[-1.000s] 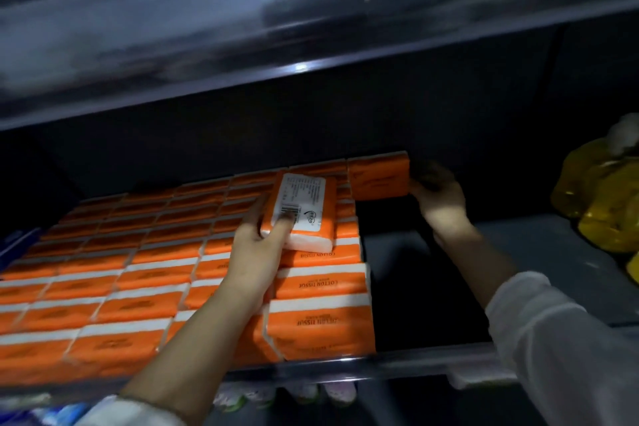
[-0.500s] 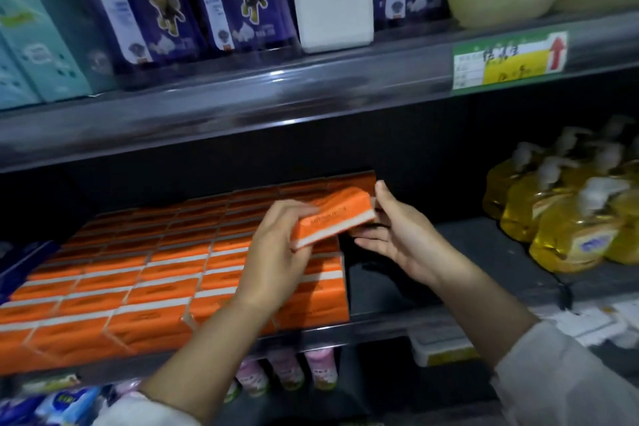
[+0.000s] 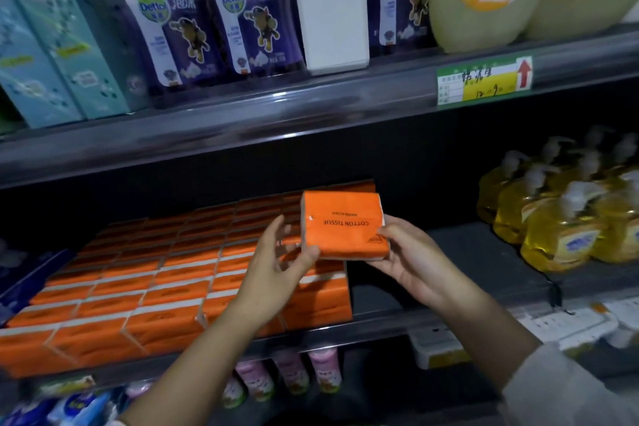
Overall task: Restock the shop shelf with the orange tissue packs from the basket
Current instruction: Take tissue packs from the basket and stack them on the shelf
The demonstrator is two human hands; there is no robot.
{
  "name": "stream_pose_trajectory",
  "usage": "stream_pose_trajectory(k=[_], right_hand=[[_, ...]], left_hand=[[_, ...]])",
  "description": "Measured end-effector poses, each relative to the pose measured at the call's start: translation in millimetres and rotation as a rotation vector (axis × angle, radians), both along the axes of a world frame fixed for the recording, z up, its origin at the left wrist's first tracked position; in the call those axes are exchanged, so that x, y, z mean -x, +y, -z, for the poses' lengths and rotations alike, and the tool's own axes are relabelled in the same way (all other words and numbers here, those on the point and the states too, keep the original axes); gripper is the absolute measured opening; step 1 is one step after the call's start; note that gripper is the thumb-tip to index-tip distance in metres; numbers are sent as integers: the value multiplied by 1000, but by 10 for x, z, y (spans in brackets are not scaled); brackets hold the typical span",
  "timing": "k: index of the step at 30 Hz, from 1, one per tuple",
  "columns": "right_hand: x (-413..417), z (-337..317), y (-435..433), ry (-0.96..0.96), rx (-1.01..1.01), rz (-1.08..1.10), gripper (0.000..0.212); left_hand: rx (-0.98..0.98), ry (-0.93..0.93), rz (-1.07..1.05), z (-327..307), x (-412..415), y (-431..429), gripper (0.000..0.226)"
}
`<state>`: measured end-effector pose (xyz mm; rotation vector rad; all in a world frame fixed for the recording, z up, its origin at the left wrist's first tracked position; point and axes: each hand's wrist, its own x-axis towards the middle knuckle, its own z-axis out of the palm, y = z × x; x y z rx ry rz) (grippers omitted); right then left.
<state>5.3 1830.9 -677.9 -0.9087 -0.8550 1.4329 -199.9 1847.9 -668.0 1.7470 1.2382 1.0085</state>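
Note:
An orange tissue pack, printed "COTTON TISSUE" upside down, is held up in front of the middle shelf with its broad face toward me. My right hand grips it from the right and from below, thumb on its right edge. The thumb of my left hand touches the pack's lower left corner, and its fingers are spread and relaxed. Behind the hands, rows of stacked orange tissue packs fill the left part of the shelf. The basket is out of view.
Yellow pump soap bottles stand at the shelf's right, with a bare dark strip between them and the orange stacks. The upper shelf holds purple Dettol bottles, a white box and a price tag. Pink bottles stand below.
The pack went from my left hand's grip into my right hand and turned its broad face toward me. My left hand has loosened. The view has pulled back from the shelf.

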Motion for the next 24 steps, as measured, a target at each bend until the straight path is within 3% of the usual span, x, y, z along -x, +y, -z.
stream_pose_trajectory(k=[3,6,11,14,17,20,22,24], right_hand=[[-30,18,11,-49,5,52,29],[-72,30,26,-95,-2,81,32],[-130,91,31,117,-7,90,52],[-56,188,24,133,55,67,40],[-14,267,67,136,72,83,31],[-209,148,145,136,8,240,31],[-411,76,225,-13,-24,364,31],[-591,92,354,-272,-23,431,34]], left_hand=[[141,-192,2,-35,-117,-28,67],[196,-275,-19,-64,-199,9,62],[278,-476,-12,-34,-316,65,60],[280,-568,-24,53,-454,95,60],[214,-455,4,189,-571,121,65],[113,-221,50,251,-542,198,77],[-19,56,-7,294,-441,326,75],[-197,325,-58,346,-337,475,58]])
